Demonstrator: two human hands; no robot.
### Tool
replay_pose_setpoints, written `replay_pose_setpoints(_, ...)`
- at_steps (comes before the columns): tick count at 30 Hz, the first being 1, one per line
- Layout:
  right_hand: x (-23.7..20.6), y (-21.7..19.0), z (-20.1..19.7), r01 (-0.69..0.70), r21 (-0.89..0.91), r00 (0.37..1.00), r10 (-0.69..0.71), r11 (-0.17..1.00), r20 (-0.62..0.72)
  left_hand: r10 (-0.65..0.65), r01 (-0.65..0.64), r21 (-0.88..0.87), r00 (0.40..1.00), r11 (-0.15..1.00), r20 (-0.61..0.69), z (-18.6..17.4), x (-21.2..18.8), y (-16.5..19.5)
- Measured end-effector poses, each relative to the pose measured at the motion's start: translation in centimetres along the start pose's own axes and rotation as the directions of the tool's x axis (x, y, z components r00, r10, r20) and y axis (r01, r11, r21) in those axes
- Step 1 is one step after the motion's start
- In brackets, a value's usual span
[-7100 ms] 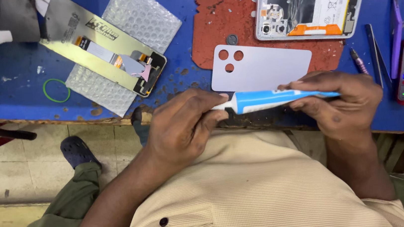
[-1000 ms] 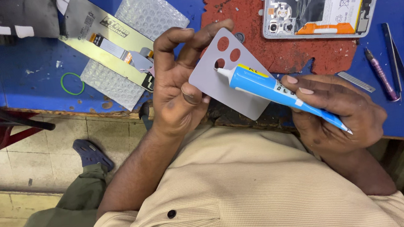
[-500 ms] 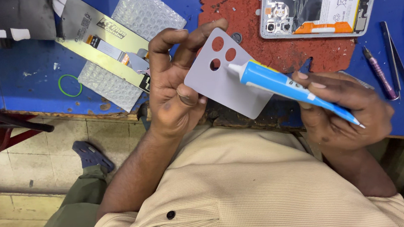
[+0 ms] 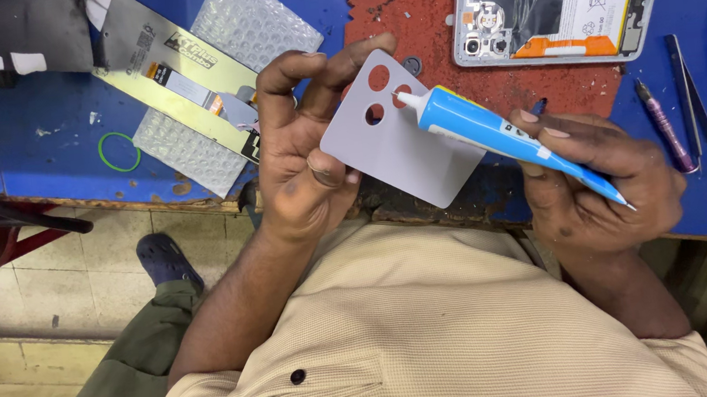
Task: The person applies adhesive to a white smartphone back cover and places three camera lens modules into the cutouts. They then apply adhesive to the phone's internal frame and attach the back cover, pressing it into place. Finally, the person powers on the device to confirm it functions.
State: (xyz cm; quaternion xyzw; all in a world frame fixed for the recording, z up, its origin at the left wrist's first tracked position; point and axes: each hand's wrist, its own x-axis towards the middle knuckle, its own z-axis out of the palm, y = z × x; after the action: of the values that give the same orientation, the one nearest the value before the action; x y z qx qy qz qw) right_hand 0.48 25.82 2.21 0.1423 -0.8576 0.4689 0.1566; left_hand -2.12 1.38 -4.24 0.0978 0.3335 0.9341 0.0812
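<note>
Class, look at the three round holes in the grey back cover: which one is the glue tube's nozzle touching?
The hole nearest the tube, on the cover's right edge; the other two sit clear.

1. The person wears a beige, finely ribbed knit shirt that covers the chest and shoulders.
2. A single small dark button sits on the shirt's front, beside a stitched placket fold.
3. The sleeves are short, so both forearms and both hands, the left hand and the right hand, are bare, with no rings, watch or gloves.
4. Olive-green trousers cover the leg.
5. A dark blue-grey clog-style shoe is on the foot, over the tiled floor.
</note>
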Motion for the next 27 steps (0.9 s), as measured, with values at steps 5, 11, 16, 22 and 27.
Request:
replay_pose_setpoints(5,-0.14,-0.06,-0.03,0.009,-0.030,1.000,-0.009,1.000,-0.001,0.004,-0.004,0.035,1.000,0.999,-0.010,-0.28,-0.01,-0.02)
replay_pose_setpoints(11,-0.19,-0.23,-0.23,0.003,-0.022,1.000,-0.003,1.000,0.019,0.011,-0.011,0.040,1.000,0.999,0.003,-0.28,0.00,-0.01)
replay_pose_setpoints(16,-0.39,-0.16,-0.27,0.004,-0.051,1.000,-0.003,0.999,0.015,0.002,-0.001,0.050,1.000,0.999,-0.024,0.00,0.11,0.13)
replay_pose_setpoints(22,-0.67,0.05,-0.57,0.002,-0.065,1.000,-0.001,0.998,0.026,0.000,0.001,0.051,1.000,0.999,-0.030,0.02,0.08,0.19)
replay_pose_setpoints(27,-0.88,0.36,-0.71,0.006,-0.077,1.000,-0.005,0.997,0.013,0.009,-0.008,0.038,1.000,0.999,-0.017,-0.14,-0.06,0.08)
